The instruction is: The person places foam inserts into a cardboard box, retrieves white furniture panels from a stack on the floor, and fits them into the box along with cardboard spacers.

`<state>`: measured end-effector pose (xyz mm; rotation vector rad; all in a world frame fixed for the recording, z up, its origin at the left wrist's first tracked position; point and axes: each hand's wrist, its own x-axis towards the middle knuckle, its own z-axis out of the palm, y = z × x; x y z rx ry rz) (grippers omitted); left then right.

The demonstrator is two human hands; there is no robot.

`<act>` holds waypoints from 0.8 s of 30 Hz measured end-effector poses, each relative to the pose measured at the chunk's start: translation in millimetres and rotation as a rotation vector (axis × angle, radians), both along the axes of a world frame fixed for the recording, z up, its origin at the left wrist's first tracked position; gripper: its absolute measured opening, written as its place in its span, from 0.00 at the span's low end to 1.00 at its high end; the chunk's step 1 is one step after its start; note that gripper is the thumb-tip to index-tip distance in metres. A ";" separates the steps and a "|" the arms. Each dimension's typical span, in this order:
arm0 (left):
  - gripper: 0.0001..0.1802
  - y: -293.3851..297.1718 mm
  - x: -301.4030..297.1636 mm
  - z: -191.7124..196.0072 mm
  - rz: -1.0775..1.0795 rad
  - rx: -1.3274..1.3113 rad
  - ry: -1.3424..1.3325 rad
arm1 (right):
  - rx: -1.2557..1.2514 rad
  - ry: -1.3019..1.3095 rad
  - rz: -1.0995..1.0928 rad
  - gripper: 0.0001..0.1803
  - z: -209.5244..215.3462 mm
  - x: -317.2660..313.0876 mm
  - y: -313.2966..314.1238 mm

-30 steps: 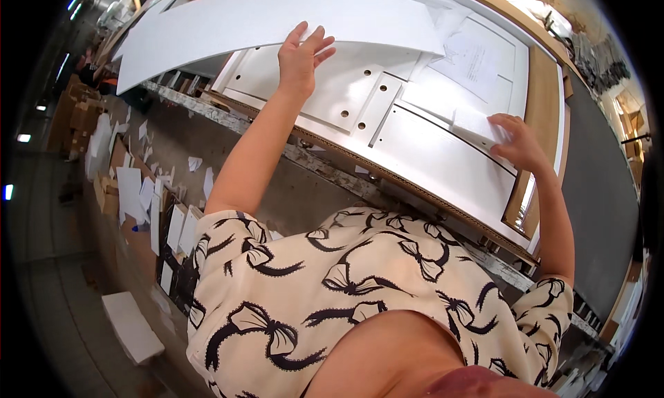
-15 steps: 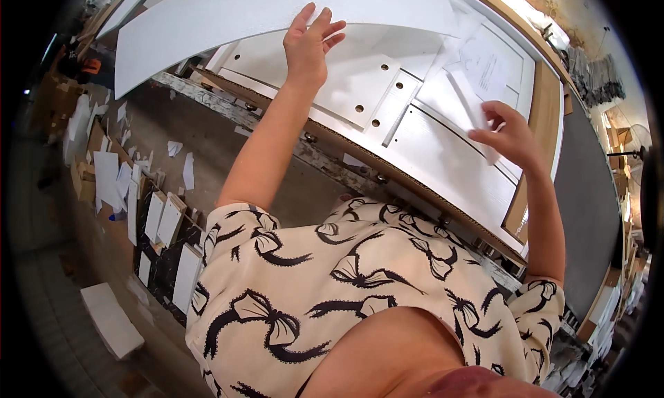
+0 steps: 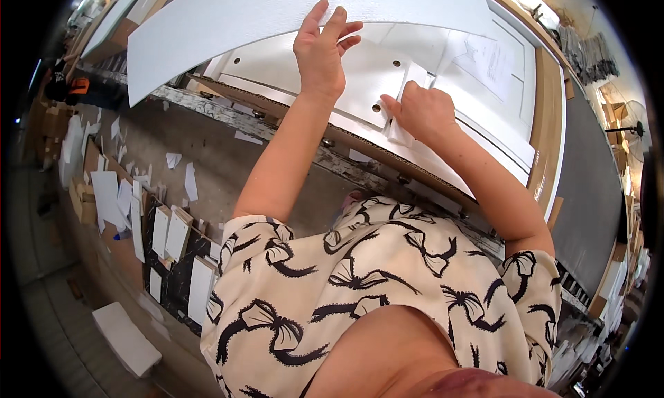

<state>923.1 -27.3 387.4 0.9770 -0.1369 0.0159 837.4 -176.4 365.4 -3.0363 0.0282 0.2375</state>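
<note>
My left hand (image 3: 321, 59) is raised at the lower edge of a large white sheet (image 3: 228, 38), which looks like foam. Its fingers lie spread against the sheet, which is held up at a slant over an open carton; the thumb's grip is hidden. Inside the carton lie white panels (image 3: 277, 73) with round holes. Lower and to the right, my right hand (image 3: 425, 111) is closed round a narrow white strip (image 3: 400, 133), pressing it down beside the holed panel. Part of the strip is covered by my fingers. A printed paper (image 3: 477, 62) lies on the panels at the right.
The carton's cardboard edge (image 3: 360, 142) runs along my front, above a worn rail with rollers (image 3: 328, 143). White offcuts and boards (image 3: 174, 233) stand at the left over a littered floor. A dark grey surface (image 3: 588, 190) extends at the right, with a fan (image 3: 633, 128) beyond.
My right hand has carried the white strip left and down from the panels' right side to beside the holed panel. My left hand stays at the sheet's edge; the view has shifted slightly.
</note>
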 end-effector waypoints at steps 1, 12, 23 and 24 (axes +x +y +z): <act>0.31 0.6 -0.5 0.2 -0.004 0.005 -0.015 | -0.035 0.011 0.010 0.28 -0.2 3.4 -1.6; 0.27 4.9 1.3 -1.1 0.042 0.106 0.008 | 0.291 -0.507 0.057 0.17 55.0 -2.1 -57.5; 0.18 -25.1 -35.1 8.0 -0.810 0.664 -0.191 | 0.324 -0.480 -0.133 0.31 48.1 9.0 -207.6; 0.19 -6.5 -12.9 1.3 -0.828 1.029 -0.347 | 0.354 -0.411 -0.215 0.31 47.6 0.6 -204.8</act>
